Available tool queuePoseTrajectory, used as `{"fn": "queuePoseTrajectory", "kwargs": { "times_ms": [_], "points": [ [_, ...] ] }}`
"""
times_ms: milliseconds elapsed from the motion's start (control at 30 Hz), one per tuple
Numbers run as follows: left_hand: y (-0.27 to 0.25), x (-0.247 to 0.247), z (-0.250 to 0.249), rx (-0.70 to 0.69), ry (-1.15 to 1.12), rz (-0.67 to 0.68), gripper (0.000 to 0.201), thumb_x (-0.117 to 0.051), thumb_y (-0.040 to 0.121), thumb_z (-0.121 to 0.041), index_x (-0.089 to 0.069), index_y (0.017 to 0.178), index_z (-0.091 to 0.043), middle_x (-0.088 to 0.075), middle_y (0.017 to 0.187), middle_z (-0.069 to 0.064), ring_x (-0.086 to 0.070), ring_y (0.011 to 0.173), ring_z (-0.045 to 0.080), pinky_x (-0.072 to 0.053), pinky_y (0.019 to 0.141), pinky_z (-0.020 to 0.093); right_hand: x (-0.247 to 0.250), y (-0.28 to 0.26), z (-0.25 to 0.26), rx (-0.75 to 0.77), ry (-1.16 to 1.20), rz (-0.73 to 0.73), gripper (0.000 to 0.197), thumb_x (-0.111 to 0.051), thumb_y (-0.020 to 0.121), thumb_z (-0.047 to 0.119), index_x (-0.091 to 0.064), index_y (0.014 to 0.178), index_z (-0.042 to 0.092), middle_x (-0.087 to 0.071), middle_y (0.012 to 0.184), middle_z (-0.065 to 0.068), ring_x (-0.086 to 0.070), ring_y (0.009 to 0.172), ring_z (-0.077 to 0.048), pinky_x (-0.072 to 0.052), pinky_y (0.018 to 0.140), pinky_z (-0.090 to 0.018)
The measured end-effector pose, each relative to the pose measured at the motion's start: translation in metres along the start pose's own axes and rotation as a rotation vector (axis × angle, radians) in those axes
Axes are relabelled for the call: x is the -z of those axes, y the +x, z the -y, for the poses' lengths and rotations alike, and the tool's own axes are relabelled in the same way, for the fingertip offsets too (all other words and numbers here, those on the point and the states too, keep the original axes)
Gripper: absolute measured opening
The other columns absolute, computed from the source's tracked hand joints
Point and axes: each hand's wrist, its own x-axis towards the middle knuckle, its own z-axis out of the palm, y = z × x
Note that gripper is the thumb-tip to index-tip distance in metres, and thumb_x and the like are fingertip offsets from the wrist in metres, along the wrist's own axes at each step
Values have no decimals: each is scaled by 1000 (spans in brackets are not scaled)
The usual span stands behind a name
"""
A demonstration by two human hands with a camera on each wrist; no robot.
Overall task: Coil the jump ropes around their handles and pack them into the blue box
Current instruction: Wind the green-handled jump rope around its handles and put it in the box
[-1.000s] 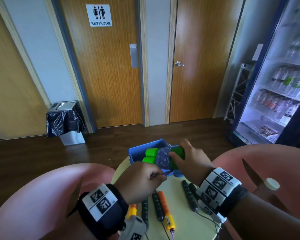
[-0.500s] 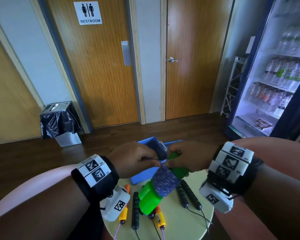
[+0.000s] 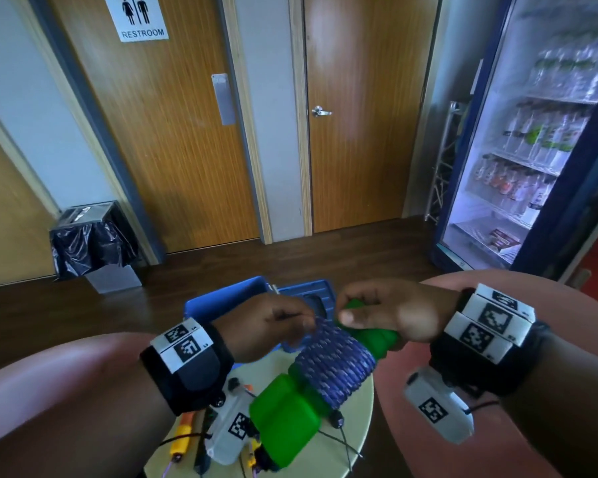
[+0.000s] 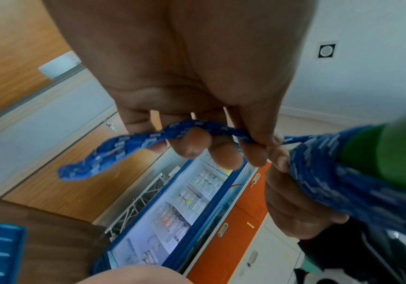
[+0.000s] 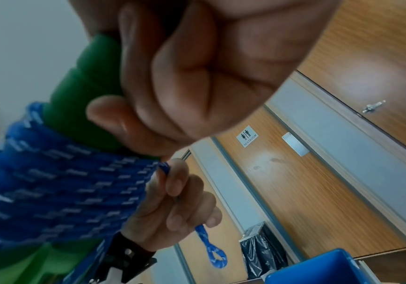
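A pair of green handles (image 3: pixel 283 419) is wound with blue patterned rope (image 3: pixel 335 367) and held tilted above the small round table (image 3: pixel 363 426). My right hand (image 3: pixel 387 315) grips the upper end of the green handles (image 5: pixel 87 80). My left hand (image 3: pixel 270 322) pinches the rope's loose end (image 4: pixel 134 146), a small loop (image 5: pixel 215 257) sticking out past the fingers. The rope coil (image 5: pixel 58 190) fills the middle of the handles. The blue box (image 3: pixel 221 301) stands open just beyond my hands, its lid (image 3: pixel 308 294) to the right.
Other jump ropes lie on the table beneath my wrists: orange and yellow handles (image 3: pixel 182 439) and black handles (image 3: pixel 337 420) with thin cords. Pink chairs (image 3: pixel 532 294) flank the table. A lined bin (image 3: pixel 90 239) and a drinks fridge (image 3: pixel 532 150) stand farther off.
The wound green handles were lifted out from the box toward me and tilted. My left hand moved up from the table edge to the coil's top and pinched the rope end.
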Motion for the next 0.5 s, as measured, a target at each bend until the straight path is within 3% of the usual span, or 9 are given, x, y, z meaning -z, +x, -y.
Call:
{"fn": "queuePoseTrajectory", "kwargs": {
  "times_ms": [133,167,233,267,300,400,467,500],
  "points": [
    [26,-36,-12,6,-158,-115,33,-55,84,-66,-65,77,-35,-63,73,-24,-55,69,-10,-44,71,14,22,-22,-14,79,144,-5,23,-55,84,32,-53,89,10,-56,54,4,-51,40,-8,-37,37,-17],
    [33,-43,-13,-12,-178,-138,31,-59,83,-63,-70,78,-35,-67,77,-26,-58,72,-12,-46,73,12,26,-26,-18,103,180,-6,26,-56,85,35,-52,90,9,-56,53,3,-51,39,-9,-37,36,-17],
    [44,-57,-15,-91,-83,-161,8,-72,78,-27,-78,73,-26,-73,77,-18,-66,73,-6,-51,72,14,32,-31,-28,156,246,5,47,-70,80,50,-50,92,9,-55,53,0,-47,38,-12,-34,36,-17],
    [48,-63,-15,-98,-85,-157,14,-68,75,-11,-78,75,-21,-74,78,-15,-68,74,-3,-52,73,15,35,-33,-32,176,279,17,59,-75,74,58,-50,94,8,-54,54,-2,-45,37,-13,-33,35,-16],
    [52,-72,-16,-113,-109,-175,19,-63,75,-5,-74,83,-17,-74,80,-12,-68,77,0,-53,75,17,38,-35,-36,188,306,27,67,-77,69,64,-50,95,8,-54,54,-3,-45,37,-13,-32,36,-16],
    [55,-87,-23,-101,-388,-256,9,-59,76,-4,-63,84,-2,-70,77,-3,-67,72,11,-55,70,23,48,-40,-45,200,320,57,66,-76,65,70,-53,94,15,-56,55,-5,-44,37,-15,-32,36,-18],
    [59,-90,-32,-90,-507,-300,9,-59,81,-13,-61,80,-5,-67,72,-8,-62,65,6,-51,64,19,53,-41,-48,202,312,87,68,-76,63,71,-50,94,17,-58,54,-2,-45,36,-13,-32,35,-17],
    [62,-87,-34,-94,-451,-313,13,-61,85,-23,-62,81,-10,-66,71,-13,-59,64,0,-48,64,15,55,-42,-49,198,296,98,72,-76,62,73,-47,95,15,-58,53,-3,-45,36,-12,-32,35,-17]
  ]
}}
